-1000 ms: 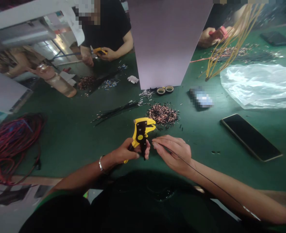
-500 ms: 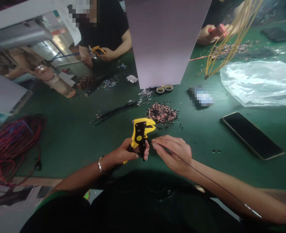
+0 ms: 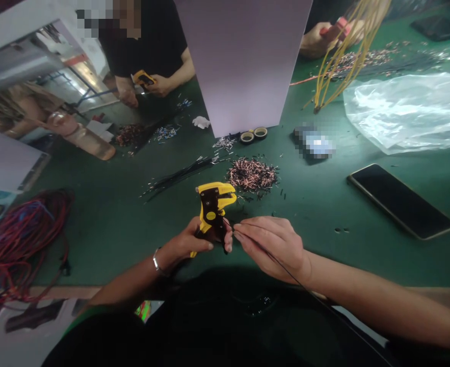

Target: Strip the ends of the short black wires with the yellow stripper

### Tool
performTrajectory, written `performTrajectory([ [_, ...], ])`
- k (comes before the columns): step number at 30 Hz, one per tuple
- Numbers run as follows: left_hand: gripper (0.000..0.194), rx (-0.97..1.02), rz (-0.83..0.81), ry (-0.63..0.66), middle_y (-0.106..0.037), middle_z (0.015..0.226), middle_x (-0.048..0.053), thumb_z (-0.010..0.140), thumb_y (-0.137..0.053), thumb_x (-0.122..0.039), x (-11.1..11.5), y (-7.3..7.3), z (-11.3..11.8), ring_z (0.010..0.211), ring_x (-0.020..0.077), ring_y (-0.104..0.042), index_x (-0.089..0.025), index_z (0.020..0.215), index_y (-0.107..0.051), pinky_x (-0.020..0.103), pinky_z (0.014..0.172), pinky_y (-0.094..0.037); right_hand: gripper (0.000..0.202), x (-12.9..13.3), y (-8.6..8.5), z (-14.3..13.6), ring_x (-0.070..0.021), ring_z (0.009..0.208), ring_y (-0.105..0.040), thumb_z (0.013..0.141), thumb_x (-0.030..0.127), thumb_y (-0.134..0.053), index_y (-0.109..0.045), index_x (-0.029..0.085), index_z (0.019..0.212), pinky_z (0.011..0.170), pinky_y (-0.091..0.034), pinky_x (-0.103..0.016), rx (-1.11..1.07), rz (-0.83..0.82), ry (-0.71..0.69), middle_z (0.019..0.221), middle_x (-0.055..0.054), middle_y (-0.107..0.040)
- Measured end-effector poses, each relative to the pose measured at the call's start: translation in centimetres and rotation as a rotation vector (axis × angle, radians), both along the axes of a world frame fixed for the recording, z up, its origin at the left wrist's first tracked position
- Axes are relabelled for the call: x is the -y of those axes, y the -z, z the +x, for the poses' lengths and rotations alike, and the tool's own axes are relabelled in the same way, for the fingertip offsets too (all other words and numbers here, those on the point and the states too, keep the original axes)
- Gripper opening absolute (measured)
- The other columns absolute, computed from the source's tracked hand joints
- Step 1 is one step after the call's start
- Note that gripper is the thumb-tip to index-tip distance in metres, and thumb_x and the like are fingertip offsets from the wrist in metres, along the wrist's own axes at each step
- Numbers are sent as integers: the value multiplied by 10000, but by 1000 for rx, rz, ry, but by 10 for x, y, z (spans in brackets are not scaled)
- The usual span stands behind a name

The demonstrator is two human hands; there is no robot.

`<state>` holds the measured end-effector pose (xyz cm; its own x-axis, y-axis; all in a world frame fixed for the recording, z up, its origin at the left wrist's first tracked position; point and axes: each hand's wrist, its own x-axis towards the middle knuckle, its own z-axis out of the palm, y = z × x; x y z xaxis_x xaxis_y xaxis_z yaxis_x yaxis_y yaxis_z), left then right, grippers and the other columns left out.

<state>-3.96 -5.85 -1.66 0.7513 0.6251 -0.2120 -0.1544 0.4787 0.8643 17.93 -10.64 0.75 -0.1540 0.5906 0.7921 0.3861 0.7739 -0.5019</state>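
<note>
My left hand (image 3: 196,239) is wrapped around the handles of a yellow and black wire stripper (image 3: 211,204), its jaws pointing right. Close by on the right, my right hand (image 3: 272,244) pinches a thin black wire (image 3: 286,269) between thumb and fingertips. The wire runs back under the palm and along the forearm. Its short front end reaches toward the stripper's handle, below the jaws. Just beyond the jaws lies a heap of copper and black wire scraps (image 3: 252,174). A bundle of black wires (image 3: 179,176) with bare ends rests to the left of that heap.
A phone (image 3: 402,201) and a clear plastic bag (image 3: 408,112) lie on the right of the green table. Two tape rolls (image 3: 253,135) sit by an upright panel (image 3: 243,66). Coiled red wires (image 3: 26,239) fill the left edge. Co-workers' hands (image 3: 159,85) hold tools across the table.
The right hand has moved slightly closer to the stripper, with the wire's front end now nearer its handle. The view has shifted slightly. Both hands keep their holds.
</note>
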Motion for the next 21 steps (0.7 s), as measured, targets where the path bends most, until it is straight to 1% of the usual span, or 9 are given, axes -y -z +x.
performTrajectory([
  [3,438,2,17,8,-712,876,98,693,-769,-168,-1,-1,0,825,247,-688,-131,1120,-680,422,847,-538,112,0,1,1,-183,719,-763,912,56,-620,-693,89,990,655,-656,-288,12,14,2,811,-117,-791],
  [6,462,-1,30,10,-713,896,104,690,-771,-158,-3,-3,1,836,255,-692,-125,1142,-678,424,849,-538,123,0,3,2,-195,727,-764,905,58,-624,-691,89,1004,646,-654,-304,26,34,-9,834,-135,-790],
  [12,429,-44,72,5,-720,902,99,697,-785,-163,-6,-11,5,853,248,-691,-143,1118,-703,394,852,-539,147,0,3,5,-188,730,-762,917,77,-608,-683,131,1031,630,-651,-309,30,50,9,844,-111,-790],
  [17,411,-94,114,-9,-726,919,107,674,-813,-175,-7,-17,8,898,244,-681,-135,1073,-722,345,823,-538,155,1,1,6,-187,713,-755,912,70,-604,-679,123,1037,612,-645,-312,-2,51,4,844,-116,-789],
  [21,400,-130,162,-23,-726,947,111,676,-812,-174,-8,-21,8,929,255,-679,-137,1064,-725,354,831,-541,150,1,1,6,-195,704,-754,903,61,-612,-682,109,1027,602,-643,-320,-16,56,21,841,-127,-788],
])
